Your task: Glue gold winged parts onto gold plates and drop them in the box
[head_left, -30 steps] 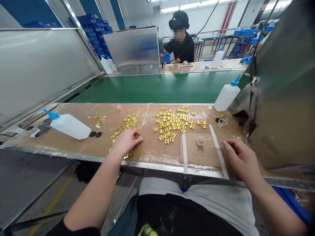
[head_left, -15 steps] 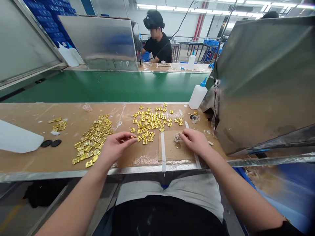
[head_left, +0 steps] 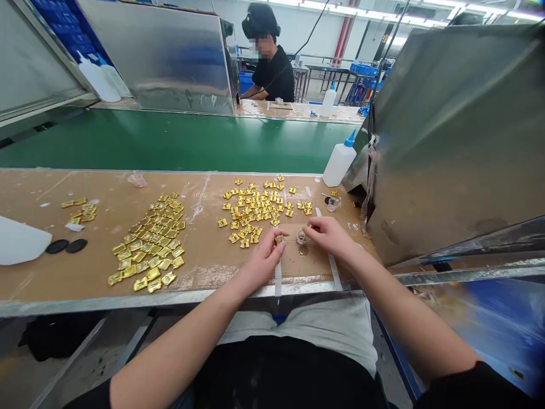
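Observation:
My left hand (head_left: 269,253) is closed on a small gold piece (head_left: 279,240) at the left edge of a cardboard pad (head_left: 293,267). Beside it, my right hand (head_left: 324,234) pinches something I cannot make out, its fingertips at a small clear round cup (head_left: 301,236) on the pad. Several loose gold pieces (head_left: 255,205) lie scattered beyond my left hand. Further left, many flat gold pieces (head_left: 157,233) are laid close together in slanting rows.
A white bottle with a blue tip (head_left: 339,162) stands at the back right, near a large metal panel (head_left: 460,147). Black discs (head_left: 76,245) and a white container (head_left: 21,241) are at the left. Across the green belt (head_left: 191,139) a person (head_left: 276,74) sits.
My left hand has moved right, from the scattered gold pieces to the pad, and now holds a gold piece. My right hand stays by the clear cup. The view has shifted slightly.

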### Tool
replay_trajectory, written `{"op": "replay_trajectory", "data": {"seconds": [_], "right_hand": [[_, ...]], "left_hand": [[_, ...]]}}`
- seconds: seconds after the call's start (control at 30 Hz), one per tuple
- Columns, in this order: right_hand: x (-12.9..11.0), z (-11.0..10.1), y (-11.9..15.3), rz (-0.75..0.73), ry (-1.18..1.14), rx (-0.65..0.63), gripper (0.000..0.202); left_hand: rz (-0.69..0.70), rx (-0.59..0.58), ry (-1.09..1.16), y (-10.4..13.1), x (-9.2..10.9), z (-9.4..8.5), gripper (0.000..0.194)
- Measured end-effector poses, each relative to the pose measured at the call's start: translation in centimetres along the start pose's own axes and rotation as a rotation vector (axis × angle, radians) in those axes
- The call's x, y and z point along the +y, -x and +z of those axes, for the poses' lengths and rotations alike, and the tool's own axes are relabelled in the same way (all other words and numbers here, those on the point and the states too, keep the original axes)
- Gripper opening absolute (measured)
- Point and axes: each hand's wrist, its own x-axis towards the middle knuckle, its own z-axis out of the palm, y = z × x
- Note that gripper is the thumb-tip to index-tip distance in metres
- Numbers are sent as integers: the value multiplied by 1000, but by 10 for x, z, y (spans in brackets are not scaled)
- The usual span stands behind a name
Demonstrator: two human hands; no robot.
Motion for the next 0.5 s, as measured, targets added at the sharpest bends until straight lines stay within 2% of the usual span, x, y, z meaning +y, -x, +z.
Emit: {"op": "replay_trajectory", "data": {"seconds": [0.13, 0.27, 0.37, 0.5], "right_hand": [[9, 19, 16, 83, -234, 201, 38], [1, 37, 41, 98, -396, 324, 40], [-7, 45, 52, 62, -473, 374, 43], [-10, 50, 55, 23, -438, 362, 42]], "left_hand": [[-3, -21, -65, 1, 2, -2, 38], [-15, -69, -82, 1, 3, 1, 42], [-23, -88, -87, 1, 4, 2, 43], [-40, -93, -87, 1, 4, 1, 44]]}}
